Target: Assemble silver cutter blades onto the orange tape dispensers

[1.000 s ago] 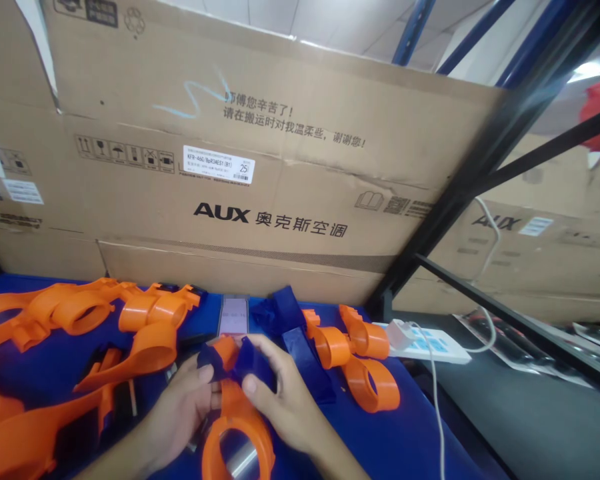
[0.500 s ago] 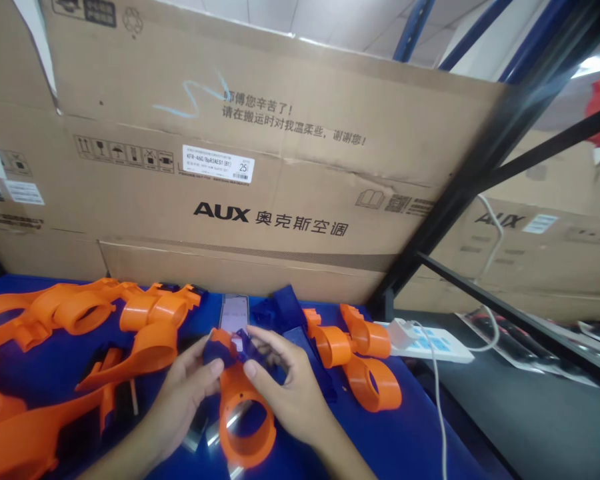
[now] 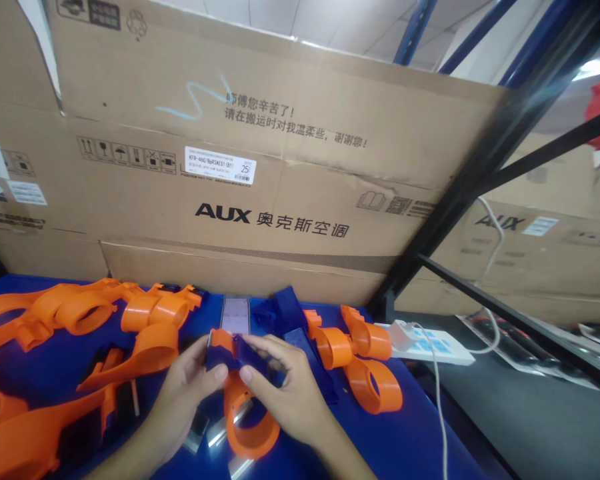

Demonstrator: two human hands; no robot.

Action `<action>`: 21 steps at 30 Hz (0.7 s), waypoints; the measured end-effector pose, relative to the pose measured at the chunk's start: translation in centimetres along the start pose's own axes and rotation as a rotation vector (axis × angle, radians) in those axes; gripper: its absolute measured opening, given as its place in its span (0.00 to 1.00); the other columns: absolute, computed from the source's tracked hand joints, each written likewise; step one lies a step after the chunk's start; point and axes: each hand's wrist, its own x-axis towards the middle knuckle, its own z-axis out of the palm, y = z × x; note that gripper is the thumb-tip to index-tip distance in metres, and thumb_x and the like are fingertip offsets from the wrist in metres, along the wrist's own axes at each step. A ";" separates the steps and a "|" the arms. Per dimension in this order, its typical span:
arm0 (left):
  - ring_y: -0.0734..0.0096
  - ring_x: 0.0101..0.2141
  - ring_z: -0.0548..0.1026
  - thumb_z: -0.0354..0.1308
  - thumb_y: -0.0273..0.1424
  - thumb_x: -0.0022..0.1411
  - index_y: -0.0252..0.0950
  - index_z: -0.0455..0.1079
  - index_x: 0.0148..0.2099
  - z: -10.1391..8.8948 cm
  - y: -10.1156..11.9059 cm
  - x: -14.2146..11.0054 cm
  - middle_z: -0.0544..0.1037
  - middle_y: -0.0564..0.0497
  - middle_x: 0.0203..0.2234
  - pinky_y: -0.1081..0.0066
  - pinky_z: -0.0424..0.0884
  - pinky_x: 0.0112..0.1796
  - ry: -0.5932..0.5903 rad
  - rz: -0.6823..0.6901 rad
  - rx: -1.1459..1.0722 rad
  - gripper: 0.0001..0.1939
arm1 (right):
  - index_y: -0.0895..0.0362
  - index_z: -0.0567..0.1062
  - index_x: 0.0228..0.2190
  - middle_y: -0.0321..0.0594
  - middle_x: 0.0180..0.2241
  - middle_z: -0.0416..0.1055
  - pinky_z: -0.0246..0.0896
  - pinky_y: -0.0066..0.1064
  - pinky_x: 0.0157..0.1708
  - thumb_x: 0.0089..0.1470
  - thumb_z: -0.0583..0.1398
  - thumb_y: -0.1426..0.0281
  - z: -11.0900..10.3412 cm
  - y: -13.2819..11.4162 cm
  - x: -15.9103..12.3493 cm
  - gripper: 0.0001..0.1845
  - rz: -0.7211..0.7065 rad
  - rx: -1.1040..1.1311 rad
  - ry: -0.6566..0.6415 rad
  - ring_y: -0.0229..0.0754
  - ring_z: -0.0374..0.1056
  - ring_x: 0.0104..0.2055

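In the head view, an orange plastic part with a ring (image 3: 253,441) hangs below my two hands, its ring toward me. A dark blue strap (image 3: 253,351), fabric by its look, lies at the part's upper end. My left hand (image 3: 193,383) is closed round that end from the left, thumb in front, with blue material under its fingers. From the right, my right hand (image 3: 293,387) pinches the blue strap between thumb and fingers. Its thumb touches or nearly touches the orange part. Just behind the hands lies a phone-like slab with a pale screen (image 3: 235,315).
Several orange ringed parts (image 3: 155,347) lie at left, others (image 3: 375,383) at right on the blue table surface (image 3: 380,443). Blue straps (image 3: 290,310) lie behind my right hand. A white power strip (image 3: 433,343) with cable sits right. Cardboard boxes (image 3: 280,167) and a black frame (image 3: 445,193) stand behind.
The blue strap now lies flatter across the orange part's upper end, hiding the pale spot seen before. The ring has shifted slightly right and up. Both hands keep their hold.
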 end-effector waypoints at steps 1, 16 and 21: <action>0.49 0.53 0.78 0.70 0.34 0.60 0.40 0.78 0.54 0.0 0.0 0.0 0.82 0.43 0.52 0.57 0.76 0.52 -0.003 0.001 0.000 0.20 | 0.50 0.79 0.53 0.40 0.39 0.80 0.74 0.38 0.40 0.58 0.67 0.64 0.0 0.0 0.0 0.20 0.001 0.002 -0.003 0.44 0.75 0.38; 0.36 0.64 0.66 0.76 0.36 0.50 0.42 0.73 0.61 0.2 0.7 -0.9 0.72 0.41 0.64 0.55 0.71 0.57 -0.116 0.108 0.001 0.37 | 0.53 0.73 0.57 0.46 0.48 0.78 0.74 0.40 0.46 0.51 0.71 0.53 -1.8 -0.3 -0.4 0.36 -0.264 -0.238 -0.009 0.51 0.76 0.47; 0.38 0.65 0.64 0.75 0.40 0.50 0.44 0.70 0.62 0.1 0.3 -1.1 0.71 0.43 0.64 0.57 0.68 0.59 -0.126 0.142 0.047 0.37 | 0.54 0.73 0.59 0.50 0.46 0.79 0.73 0.45 0.45 0.50 0.70 0.46 -1.6 0.4 -0.9 0.41 -0.450 -0.504 0.060 0.54 0.77 0.45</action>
